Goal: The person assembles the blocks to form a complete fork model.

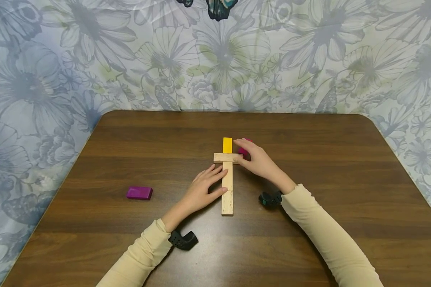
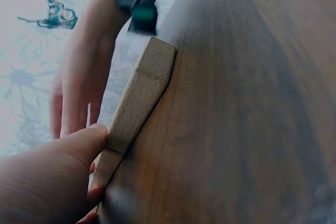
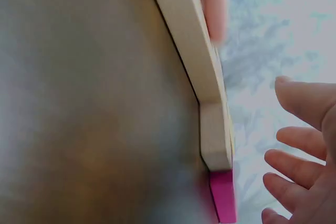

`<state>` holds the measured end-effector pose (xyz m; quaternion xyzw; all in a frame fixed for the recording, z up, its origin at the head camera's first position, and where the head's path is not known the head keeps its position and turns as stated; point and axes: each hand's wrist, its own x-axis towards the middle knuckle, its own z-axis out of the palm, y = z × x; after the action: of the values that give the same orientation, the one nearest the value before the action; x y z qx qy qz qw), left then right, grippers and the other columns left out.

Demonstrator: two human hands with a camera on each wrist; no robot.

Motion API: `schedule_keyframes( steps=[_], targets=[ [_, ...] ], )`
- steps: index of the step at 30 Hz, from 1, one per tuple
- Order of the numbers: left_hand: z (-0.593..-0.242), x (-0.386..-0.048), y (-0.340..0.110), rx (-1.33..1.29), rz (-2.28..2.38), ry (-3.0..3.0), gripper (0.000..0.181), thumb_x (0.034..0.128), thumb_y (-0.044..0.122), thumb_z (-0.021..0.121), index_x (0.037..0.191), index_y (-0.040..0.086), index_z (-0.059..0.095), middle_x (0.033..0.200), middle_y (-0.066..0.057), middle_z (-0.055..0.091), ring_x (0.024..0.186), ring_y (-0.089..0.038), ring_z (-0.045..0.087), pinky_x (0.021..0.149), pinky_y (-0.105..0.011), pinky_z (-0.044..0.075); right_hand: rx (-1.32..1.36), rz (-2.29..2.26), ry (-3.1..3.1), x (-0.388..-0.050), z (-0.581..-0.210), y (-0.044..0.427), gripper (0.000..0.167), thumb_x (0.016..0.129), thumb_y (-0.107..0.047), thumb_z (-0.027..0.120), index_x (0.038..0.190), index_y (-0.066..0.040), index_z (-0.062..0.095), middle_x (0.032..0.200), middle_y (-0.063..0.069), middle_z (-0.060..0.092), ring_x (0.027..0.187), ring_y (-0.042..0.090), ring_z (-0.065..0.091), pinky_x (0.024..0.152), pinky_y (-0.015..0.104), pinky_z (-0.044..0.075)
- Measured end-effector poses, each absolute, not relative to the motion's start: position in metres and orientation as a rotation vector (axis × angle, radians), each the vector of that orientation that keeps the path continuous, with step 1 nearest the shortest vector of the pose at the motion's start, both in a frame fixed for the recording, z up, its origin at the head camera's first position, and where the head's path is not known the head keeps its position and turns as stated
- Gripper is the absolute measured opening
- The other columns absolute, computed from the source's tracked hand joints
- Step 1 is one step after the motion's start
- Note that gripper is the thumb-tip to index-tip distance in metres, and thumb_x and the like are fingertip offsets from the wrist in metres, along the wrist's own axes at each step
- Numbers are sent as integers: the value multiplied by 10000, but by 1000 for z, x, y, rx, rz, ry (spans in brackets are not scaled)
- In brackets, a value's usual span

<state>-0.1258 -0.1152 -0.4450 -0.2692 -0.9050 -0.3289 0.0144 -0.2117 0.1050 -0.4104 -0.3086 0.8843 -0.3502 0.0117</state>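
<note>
Plain wooden blocks lie end to end in a column, an upper block (image 1: 228,179) and a lower block (image 1: 227,204). A crosswise wooden block (image 1: 220,158) lies at the column's top, with a yellow block (image 1: 227,145) beyond it. My left hand (image 1: 202,188) rests along the column's left side; in the left wrist view its thumb (image 2: 86,142) touches a wooden block (image 2: 137,103) near a joint. My right hand (image 1: 256,162) hovers by the crosswise block's right end, fingers loosely spread and apart from the blocks in the right wrist view. A magenta block (image 3: 223,198), partly hidden by that hand in the head view, adjoins the crosswise block.
A purple block (image 1: 139,193) lies by itself left of the left hand on the brown wooden table (image 1: 301,135). Black wrist cameras (image 1: 183,240) sit under both wrists. A floral cloth (image 1: 222,56) hangs behind the table's far edge.
</note>
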Motion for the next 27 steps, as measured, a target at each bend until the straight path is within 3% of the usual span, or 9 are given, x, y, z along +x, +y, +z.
schedule_keyframes(
  steps=[11, 16, 27],
  targets=[
    [-444, -124, -116, -823, -1025, -2829, 549, 924, 342, 590, 1404, 115, 453, 1439, -111, 376, 1360, -275, 231, 1064, -517, 171, -1090, -958, 2631, -154, -420, 100, 713, 887, -314, 659, 1439, -2, 332, 1508, 154, 220, 1379, 265, 166, 1063, 456, 228],
    [-444, -125, -116, -826, -1021, -2837, 549, 925, 348, 586, 1408, 125, 449, 1443, -104, 369, 1362, -270, 226, 1067, -511, 167, -1111, -859, 2618, -149, -426, 100, 758, 915, -363, 606, 1464, 12, 242, 1531, 146, 130, 1394, 283, 39, 1076, 475, 171],
    [-446, -126, -116, -830, -1035, -2830, 549, 933, 335, 580, 1414, 114, 436, 1447, -109, 360, 1362, -271, 227, 1067, -511, 167, -1080, -822, 2634, -148, -429, 102, 769, 923, -427, 565, 1479, -23, 220, 1537, 113, 124, 1397, 259, 21, 1072, 511, 143]
  ],
)
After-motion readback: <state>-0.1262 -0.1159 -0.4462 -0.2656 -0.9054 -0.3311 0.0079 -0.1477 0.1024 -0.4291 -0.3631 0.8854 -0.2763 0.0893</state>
